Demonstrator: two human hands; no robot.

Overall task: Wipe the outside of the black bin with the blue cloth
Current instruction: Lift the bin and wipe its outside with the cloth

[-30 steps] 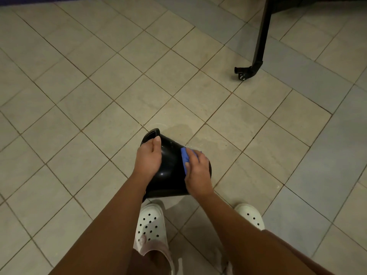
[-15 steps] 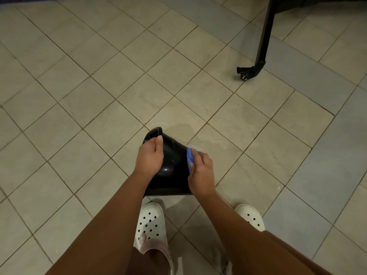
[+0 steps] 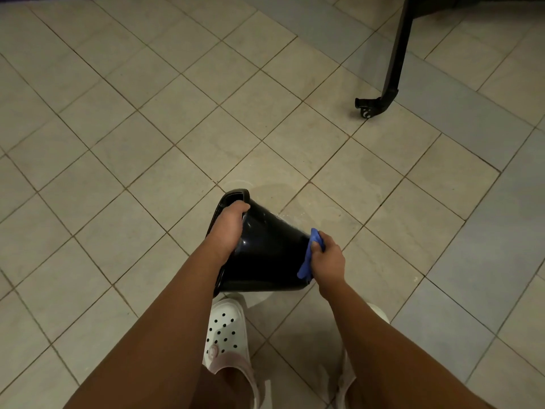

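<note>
Where the person stands: white clogs point(image 3: 225, 332) on tiled floor point(image 3: 118, 143).
Left hand point(image 3: 228, 228): grip curled over rim of black bin point(image 3: 265, 255).
Right hand point(image 3: 328, 261): grip clutching blue cloth point(image 3: 309, 255) against bin's base end.
Bin: tipped sideways, just beyond the clogs.
Floor's far right: black castor leg point(image 3: 392, 69).

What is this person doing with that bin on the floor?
A person is cleaning a black bin, which is tipped on its side over the tiled floor just in front of their white clogs. The left hand grips the bin near its rim to steady it. The right hand holds a bunched blue cloth against the outside of the bin at its narrower bottom end.
</note>
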